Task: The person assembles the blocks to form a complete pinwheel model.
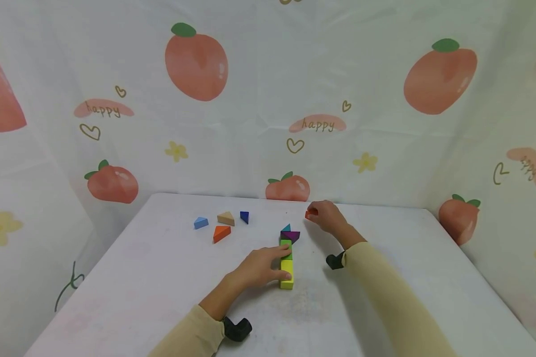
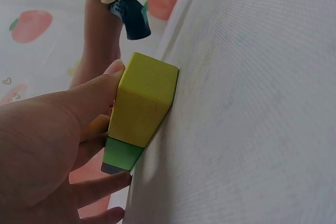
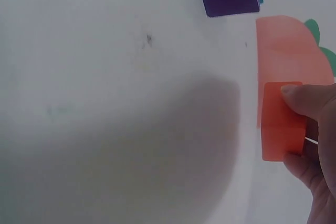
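Note:
My left hand rests along a row of blocks, thumb at the yellow block and extended fingers over the green block. The left wrist view shows the yellow block end-on, with the green one directly behind it. Beyond the green block lie a purple triangular block and a small teal triangular block. Off to the far right, my right hand pinches an orange-red block between thumb and fingers. Part of that block is hidden by the fingers.
Left of the row lie several loose triangular blocks: light blue, natural wood, dark blue and orange-red. A white table carries everything, backed by a fruit-printed curtain.

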`<state>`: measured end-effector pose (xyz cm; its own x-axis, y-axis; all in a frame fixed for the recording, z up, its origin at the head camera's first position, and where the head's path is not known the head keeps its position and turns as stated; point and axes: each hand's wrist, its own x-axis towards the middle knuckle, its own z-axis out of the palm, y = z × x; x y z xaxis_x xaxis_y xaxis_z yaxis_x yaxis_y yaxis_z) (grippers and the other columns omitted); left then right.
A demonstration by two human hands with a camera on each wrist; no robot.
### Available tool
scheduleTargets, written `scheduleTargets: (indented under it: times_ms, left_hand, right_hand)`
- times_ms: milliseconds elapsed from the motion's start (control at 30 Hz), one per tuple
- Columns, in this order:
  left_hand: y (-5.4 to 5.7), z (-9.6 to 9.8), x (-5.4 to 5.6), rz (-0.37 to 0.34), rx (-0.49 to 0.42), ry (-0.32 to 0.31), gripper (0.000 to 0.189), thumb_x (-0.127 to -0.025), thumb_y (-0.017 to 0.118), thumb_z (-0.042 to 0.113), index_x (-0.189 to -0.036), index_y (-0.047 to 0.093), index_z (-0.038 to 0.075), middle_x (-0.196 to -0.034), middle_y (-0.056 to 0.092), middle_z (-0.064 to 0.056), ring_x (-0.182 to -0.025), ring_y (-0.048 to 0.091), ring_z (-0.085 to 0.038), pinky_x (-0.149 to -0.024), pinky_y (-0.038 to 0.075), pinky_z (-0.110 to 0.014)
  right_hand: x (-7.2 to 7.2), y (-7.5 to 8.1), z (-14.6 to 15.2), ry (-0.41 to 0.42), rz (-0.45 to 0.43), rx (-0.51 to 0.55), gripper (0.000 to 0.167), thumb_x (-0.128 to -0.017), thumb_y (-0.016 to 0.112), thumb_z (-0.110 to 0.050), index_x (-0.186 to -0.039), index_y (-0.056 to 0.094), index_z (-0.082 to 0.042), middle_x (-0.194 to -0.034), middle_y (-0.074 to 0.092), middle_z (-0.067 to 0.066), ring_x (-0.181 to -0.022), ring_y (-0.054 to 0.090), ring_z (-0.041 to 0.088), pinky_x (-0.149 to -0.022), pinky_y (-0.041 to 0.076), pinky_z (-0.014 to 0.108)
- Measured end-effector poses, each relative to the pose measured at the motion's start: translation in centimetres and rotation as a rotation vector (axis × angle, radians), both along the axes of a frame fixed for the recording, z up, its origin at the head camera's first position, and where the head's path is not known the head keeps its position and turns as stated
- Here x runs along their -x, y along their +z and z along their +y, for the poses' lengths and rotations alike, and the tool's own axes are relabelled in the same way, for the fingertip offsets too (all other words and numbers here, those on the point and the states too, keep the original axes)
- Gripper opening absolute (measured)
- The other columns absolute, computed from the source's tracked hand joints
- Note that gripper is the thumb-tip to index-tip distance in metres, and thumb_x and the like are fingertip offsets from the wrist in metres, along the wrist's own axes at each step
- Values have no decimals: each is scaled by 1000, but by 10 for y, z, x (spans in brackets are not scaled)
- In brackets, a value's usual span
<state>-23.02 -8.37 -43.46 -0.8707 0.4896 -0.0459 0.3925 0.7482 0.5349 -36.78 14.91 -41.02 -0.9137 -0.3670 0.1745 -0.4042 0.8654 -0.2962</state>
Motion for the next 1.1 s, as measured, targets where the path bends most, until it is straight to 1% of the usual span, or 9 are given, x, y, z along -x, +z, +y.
scheduleTargets:
  times_ms: [200, 400, 500, 667, 900, 1100]
  left_hand:
    - [0, 1, -1, -1, -2, 0, 72, -84, 71, 49, -147, 46, 25, -151, 40, 10, -137, 39, -21, -106, 38, -47]
    - [0, 2, -1, 0, 2, 5, 72, -84, 72, 49, -146, 46, 26, -150, 41, 10, -136, 40, -21, -105, 39, -46]
    - [0, 2, -1, 0, 2, 5, 72, -84, 72, 49, -146, 46, 26, -150, 40, 11, -137, 39, -20, -105, 39, -46]
    - [1, 2, -1, -4, -2, 7, 72, -83, 72, 49, -146, 47, 26, -150, 41, 10, -137, 39, -20, -105, 39, -47]
    - [0, 2, 0, 5, 19, 6, 72, -84, 71, 50, -147, 46, 26, -150, 40, 10, -137, 39, -20, -105, 38, -48]
    - [0, 2, 1, 4, 20, 12, 72, -83, 71, 51, -146, 47, 26, -150, 41, 10, -137, 39, -20, -105, 39, -47]
  right_hand:
    - [0, -6, -12, -11, -35, 16, 24, -88, 74, -15, -109, 70, -4, -97, 66, 8, -91, 56, 26, -85, 52, 38]
    - [1, -13, -19, -38, -71, 87, 25, -87, 74, -16, -109, 70, -4, -97, 66, 7, -92, 56, 25, -85, 53, 38]
    - [1, -17, -22, -48, -80, 98, 26, -87, 75, -18, -109, 70, -5, -97, 65, 6, -92, 56, 24, -85, 53, 37]
    - [2, -22, -22, -42, -80, 84, 25, -87, 75, -19, -108, 70, -5, -96, 65, 6, -92, 56, 24, -85, 52, 37]
    - [3, -23, -15, -25, -34, 114, 28, -87, 74, -19, -111, 69, -3, -102, 68, 8, -93, 58, 25, -87, 50, 41]
    - [2, -25, -8, -42, -27, 124, 30, -87, 74, -22, -111, 70, -4, -107, 68, 10, -100, 57, 29, -90, 48, 44]
